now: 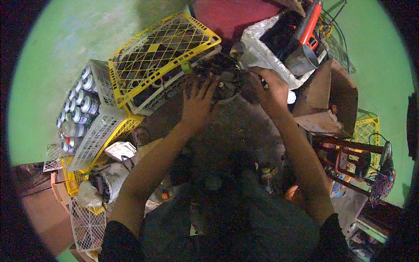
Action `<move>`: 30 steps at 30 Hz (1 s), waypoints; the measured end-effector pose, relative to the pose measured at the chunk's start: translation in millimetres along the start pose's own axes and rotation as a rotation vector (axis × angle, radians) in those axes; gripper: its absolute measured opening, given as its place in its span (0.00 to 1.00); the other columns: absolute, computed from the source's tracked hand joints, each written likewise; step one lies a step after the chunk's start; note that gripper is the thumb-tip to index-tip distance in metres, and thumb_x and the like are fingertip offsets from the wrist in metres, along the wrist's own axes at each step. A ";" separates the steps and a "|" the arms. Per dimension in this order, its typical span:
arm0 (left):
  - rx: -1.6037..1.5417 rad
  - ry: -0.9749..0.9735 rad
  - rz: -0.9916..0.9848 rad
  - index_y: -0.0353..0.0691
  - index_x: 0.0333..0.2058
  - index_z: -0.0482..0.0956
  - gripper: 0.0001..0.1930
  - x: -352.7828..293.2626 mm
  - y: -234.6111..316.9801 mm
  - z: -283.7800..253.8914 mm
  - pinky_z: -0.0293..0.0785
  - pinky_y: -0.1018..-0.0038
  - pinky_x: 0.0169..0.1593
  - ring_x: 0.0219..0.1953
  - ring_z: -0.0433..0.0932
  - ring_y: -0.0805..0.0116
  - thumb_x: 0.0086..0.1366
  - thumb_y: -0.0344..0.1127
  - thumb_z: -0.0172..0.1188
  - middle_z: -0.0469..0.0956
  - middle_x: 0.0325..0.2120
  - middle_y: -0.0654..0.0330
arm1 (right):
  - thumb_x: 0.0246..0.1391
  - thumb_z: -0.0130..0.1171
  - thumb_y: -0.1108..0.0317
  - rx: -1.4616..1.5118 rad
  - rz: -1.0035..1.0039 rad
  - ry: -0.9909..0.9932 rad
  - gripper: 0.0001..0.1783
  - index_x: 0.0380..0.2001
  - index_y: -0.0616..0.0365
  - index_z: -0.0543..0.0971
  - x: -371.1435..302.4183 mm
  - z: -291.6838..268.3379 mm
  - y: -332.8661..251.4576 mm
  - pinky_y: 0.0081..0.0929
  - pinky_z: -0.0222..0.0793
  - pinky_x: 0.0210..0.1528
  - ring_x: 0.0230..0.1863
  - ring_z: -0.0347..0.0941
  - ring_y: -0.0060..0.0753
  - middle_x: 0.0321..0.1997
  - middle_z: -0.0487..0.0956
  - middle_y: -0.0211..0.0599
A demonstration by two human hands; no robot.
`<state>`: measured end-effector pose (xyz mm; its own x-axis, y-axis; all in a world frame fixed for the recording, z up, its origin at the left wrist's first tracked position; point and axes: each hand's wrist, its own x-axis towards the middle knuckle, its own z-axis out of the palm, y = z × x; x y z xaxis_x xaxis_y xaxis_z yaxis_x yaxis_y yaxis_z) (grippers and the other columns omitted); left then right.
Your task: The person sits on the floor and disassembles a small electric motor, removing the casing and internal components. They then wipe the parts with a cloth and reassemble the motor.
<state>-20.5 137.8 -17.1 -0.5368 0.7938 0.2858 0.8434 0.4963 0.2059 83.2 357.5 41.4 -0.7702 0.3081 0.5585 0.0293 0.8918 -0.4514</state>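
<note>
Dark object (227, 81), kind unclear in poor light, lay ahead of the person, between the two hands. Left hand (198, 100) was at its left side, back upward, fingers slightly spread; grip could not be told. Right hand (271, 89) was at its right, fingers bent inward; hold likewise unclear. Beyond, to the left: yellow lattice crate (153, 48), then white crate (94, 135) of cans (78, 109). To the right: white foam box (253, 39), open cardboard box (314, 91).
</note>
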 end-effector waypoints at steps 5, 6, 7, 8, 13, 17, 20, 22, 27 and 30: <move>-0.058 -0.064 -0.029 0.56 0.73 0.47 0.43 -2.4 -4.3 7.0 0.42 0.30 0.67 0.72 0.51 0.46 0.63 0.53 0.58 0.46 0.74 0.61 | 0.51 0.64 0.75 -0.017 -0.197 0.062 0.10 0.38 0.56 0.83 2.5 45.0 5.9 0.33 0.77 0.38 0.37 0.81 0.41 0.36 0.83 0.38; -0.055 -0.060 -0.022 0.55 0.73 0.47 0.43 -1.7 -3.5 4.9 0.42 0.30 0.67 0.72 0.51 0.46 0.63 0.53 0.58 0.46 0.74 0.61 | 0.50 0.64 0.75 -0.032 -0.200 0.068 0.11 0.39 0.55 0.83 3.1 49.6 4.3 0.33 0.78 0.38 0.37 0.81 0.41 0.36 0.83 0.37; -0.051 -0.056 -0.018 0.55 0.73 0.46 0.43 -2.8 -2.9 2.7 0.42 0.29 0.66 0.72 0.50 0.47 0.63 0.52 0.58 0.46 0.74 0.61 | 0.49 0.64 0.75 -0.045 -0.204 0.073 0.12 0.39 0.55 0.83 3.5 53.1 0.6 0.33 0.78 0.38 0.36 0.81 0.40 0.35 0.82 0.37; -0.047 -0.053 -0.013 0.55 0.73 0.46 0.44 -4.0 -3.2 1.8 0.42 0.28 0.66 0.73 0.50 0.47 0.63 0.52 0.58 0.46 0.74 0.61 | 0.48 0.64 0.75 -0.058 -0.208 0.078 0.13 0.39 0.54 0.83 4.3 55.5 -2.0 0.34 0.78 0.38 0.36 0.81 0.40 0.35 0.82 0.36; 0.034 -0.120 -0.028 0.55 0.72 0.46 0.46 -7.5 -7.5 3.8 0.47 0.27 0.64 0.73 0.49 0.48 0.60 0.48 0.61 0.45 0.74 0.62 | 0.46 0.66 0.74 -0.090 -0.221 0.019 0.16 0.41 0.52 0.83 12.6 50.9 -8.7 0.34 0.79 0.40 0.39 0.80 0.40 0.36 0.82 0.36; 0.021 -0.221 -0.037 0.54 0.72 0.46 0.47 0.6 -2.3 -5.9 0.50 0.27 0.63 0.73 0.49 0.47 0.59 0.46 0.63 0.44 0.74 0.62 | 0.48 0.64 0.70 -0.161 -0.069 -0.179 0.15 0.43 0.52 0.83 -7.0 73.9 23.1 0.39 0.78 0.44 0.44 0.79 0.44 0.41 0.82 0.38; 0.041 -0.072 -0.004 0.54 0.72 0.47 0.46 -4.2 -5.3 3.4 0.51 0.27 0.63 0.73 0.49 0.47 0.59 0.46 0.63 0.44 0.74 0.62 | 0.51 0.62 0.66 -0.216 0.007 -0.284 0.15 0.43 0.53 0.83 -3.9 77.9 20.4 0.42 0.76 0.48 0.47 0.78 0.46 0.45 0.82 0.37; -0.004 -0.123 -0.030 0.55 0.72 0.47 0.46 -6.0 -5.9 2.5 0.50 0.28 0.63 0.73 0.49 0.47 0.60 0.46 0.63 0.44 0.74 0.61 | 0.51 0.62 0.66 -0.193 0.035 -0.332 0.14 0.43 0.53 0.83 1.9 77.0 17.6 0.42 0.75 0.50 0.49 0.77 0.47 0.46 0.82 0.37; -0.033 -0.131 -0.030 0.55 0.72 0.48 0.46 -4.8 -6.7 9.5 0.45 0.30 0.66 0.73 0.48 0.48 0.60 0.47 0.63 0.47 0.73 0.60 | 0.54 0.61 0.65 -0.082 0.007 -0.290 0.19 0.50 0.54 0.80 -2.8 61.7 17.1 0.42 0.73 0.53 0.53 0.75 0.48 0.52 0.79 0.43; 0.021 0.032 0.051 0.55 0.72 0.48 0.45 -22.3 -10.2 18.2 0.41 0.32 0.68 0.73 0.48 0.47 0.60 0.47 0.62 0.50 0.72 0.59 | 0.56 0.60 0.65 -0.026 -0.057 -0.191 0.22 0.54 0.54 0.77 -41.4 49.0 13.2 0.41 0.73 0.55 0.55 0.74 0.48 0.55 0.77 0.48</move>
<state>-16.7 121.4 -42.6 -0.4929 0.8069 0.3255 0.8700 0.4628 0.1701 84.2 340.2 -21.8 -0.8779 0.1907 0.4392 -0.0032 0.9149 -0.4037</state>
